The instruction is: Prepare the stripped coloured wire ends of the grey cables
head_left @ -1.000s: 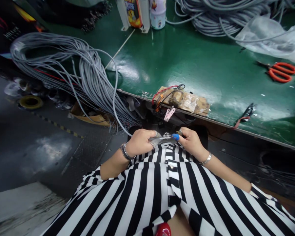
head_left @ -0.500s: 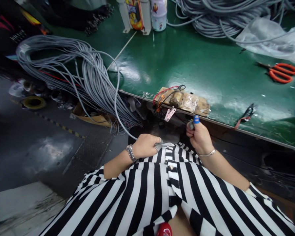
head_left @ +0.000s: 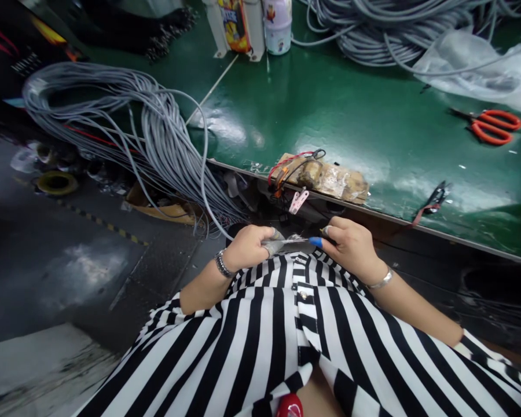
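Note:
Close to the striped shirt, my left hand point(head_left: 248, 248) is closed on the end of a grey cable point(head_left: 207, 194), with grey wrapping on its thumb and finger. Thin, frayed wire strands point(head_left: 296, 239) stick out past the left fingertips. On the other side, my right hand point(head_left: 351, 246) has its thumb, in a blue cover, and a wrapped finger at the tips of these strands, in what looks like a pinch. The cable runs from the left hand up to a large grey cable coil point(head_left: 160, 124) hanging over the table edge.
On the green table point(head_left: 252, 116) lie orange-handled scissors point(head_left: 495, 126), small black cutters point(head_left: 434, 200) and a clear plastic bag point(head_left: 481, 69). A taped block point(head_left: 332, 180) with wires and a pink clip point(head_left: 298, 201) sits on the front edge. More cable coils point(head_left: 386, 35) lie behind.
My right hand has moved left and turned, from below the taped block to the strands at the cable end. My left hand has risen slightly, and the frayed strands now show more clearly.

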Demonstrator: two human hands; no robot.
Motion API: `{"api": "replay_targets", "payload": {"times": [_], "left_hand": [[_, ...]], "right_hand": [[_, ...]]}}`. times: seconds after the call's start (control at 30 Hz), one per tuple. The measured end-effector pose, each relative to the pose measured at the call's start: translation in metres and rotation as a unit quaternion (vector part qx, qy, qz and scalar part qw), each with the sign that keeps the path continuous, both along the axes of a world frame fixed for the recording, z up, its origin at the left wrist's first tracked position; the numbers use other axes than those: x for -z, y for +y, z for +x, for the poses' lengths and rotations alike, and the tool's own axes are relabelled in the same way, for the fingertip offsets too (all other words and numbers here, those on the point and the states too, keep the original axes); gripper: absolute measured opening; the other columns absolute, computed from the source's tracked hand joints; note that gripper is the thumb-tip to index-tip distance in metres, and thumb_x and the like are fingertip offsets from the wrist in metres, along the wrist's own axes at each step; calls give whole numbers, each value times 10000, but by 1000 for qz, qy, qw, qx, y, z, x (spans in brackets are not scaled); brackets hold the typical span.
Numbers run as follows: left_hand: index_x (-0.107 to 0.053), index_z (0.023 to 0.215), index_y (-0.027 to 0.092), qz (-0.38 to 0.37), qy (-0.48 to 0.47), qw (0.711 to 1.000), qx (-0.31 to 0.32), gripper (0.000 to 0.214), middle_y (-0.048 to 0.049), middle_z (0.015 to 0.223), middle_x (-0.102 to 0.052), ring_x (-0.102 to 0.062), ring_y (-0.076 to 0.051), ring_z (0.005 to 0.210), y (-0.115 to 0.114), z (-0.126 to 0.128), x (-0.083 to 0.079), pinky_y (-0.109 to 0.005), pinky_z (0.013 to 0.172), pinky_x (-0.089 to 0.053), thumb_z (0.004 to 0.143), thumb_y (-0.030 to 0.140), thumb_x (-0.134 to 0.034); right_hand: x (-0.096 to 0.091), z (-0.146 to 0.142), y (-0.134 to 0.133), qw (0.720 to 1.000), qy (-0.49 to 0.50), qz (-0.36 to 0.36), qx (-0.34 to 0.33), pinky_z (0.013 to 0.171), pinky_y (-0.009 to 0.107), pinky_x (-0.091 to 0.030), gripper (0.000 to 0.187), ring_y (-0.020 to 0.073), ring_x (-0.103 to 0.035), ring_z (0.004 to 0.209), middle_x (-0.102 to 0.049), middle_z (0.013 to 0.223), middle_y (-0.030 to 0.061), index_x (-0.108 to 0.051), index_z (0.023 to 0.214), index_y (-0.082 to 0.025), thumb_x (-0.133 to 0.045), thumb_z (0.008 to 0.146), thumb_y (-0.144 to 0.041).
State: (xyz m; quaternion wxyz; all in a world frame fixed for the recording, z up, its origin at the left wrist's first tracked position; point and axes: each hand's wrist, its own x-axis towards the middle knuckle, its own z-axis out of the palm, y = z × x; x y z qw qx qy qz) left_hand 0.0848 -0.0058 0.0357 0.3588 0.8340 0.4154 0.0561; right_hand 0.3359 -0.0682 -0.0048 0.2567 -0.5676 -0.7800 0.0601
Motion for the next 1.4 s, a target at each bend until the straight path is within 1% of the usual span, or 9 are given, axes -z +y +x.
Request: {"api": "replay_targets", "payload": {"times": [0.5,0.67,0.8,0.9,1.07,1.1,1.17,1.27,1.4], "left_hand": [[-736,851,186,16,12,1000,21,164,-24,790,-738,-641,-132,688,-1,0,-3,-208,638,-430,823,241,-584],[-735,877,187,9,9,1000,27,183,-27,816,-744,-656,-137,717,0,-1,-1,-208,658,-443,838,266,-574],[-734,881,185,7,9,999,37,177,-26,815,-744,-655,-137,714,-1,1,-2,-208,657,-439,830,253,-579],[-733,849,187,18,26,999,31,161,-21,779,-736,-649,-135,690,-2,2,-2,-209,641,-430,815,233,-582],[-734,851,194,11,36,999,-1,162,-14,775,-739,-655,-137,694,-1,-1,6,-213,650,-440,794,202,-582],[-731,858,184,-8,20,1000,-16,163,-16,774,-738,-654,-136,689,1,-2,9,-212,646,-448,797,213,-583],[-722,882,156,-64,-34,996,-46,181,-27,789,-738,-652,-138,693,3,-4,15,-214,648,-472,815,256,-587],[-707,892,126,-128,-110,983,-76,224,-43,810,-734,-652,-143,703,6,-5,19,-226,668,-502,827,312,-599],[-701,864,118,-137,-118,980,-78,228,-39,773,-716,-633,-132,673,6,-3,17,-220,648,-491,825,325,-613]], "right_hand": [[0,-5,9,998,1,-26,-63,577,289,-245,472,145,-437,623,-490,669,46,-562,615,-164,-429,951,-469],[8,-7,12,991,96,-56,-71,559,279,-254,500,123,-399,587,-445,648,20,-491,575,-170,-441,936,-512],[22,-16,13,955,265,-108,-84,535,257,-280,519,106,-377,548,-385,604,-15,-393,548,-185,-468,912,-549],[28,-24,14,937,321,-126,-62,532,262,-282,538,108,-361,545,-377,586,-20,-374,535,-191,-538,855,-590],[28,-24,17,840,522,-135,63,474,264,-283,552,113,-313,491,-351,568,-22,-411,611,-210,-302,918,-656],[27,-22,16,839,525,-122,76,479,265,-290,538,115,-323,494,-357,572,-20,-418,618,-210,-306,927,-636],[24,-17,13,885,453,-98,47,520,269,-310,480,120,-366,531,-383,592,-12,-428,605,-204,-431,916,-569],[19,-11,6,965,256,-54,0,552,275,-291,442,123,-390,571,-413,624,1,-418,565,-191,-544,890,-462],[14,-10,0,995,89,9,34,553,283,-264,440,129,-398,582,-450,634,16,-431,553,-185,-529,907,-427]]}}
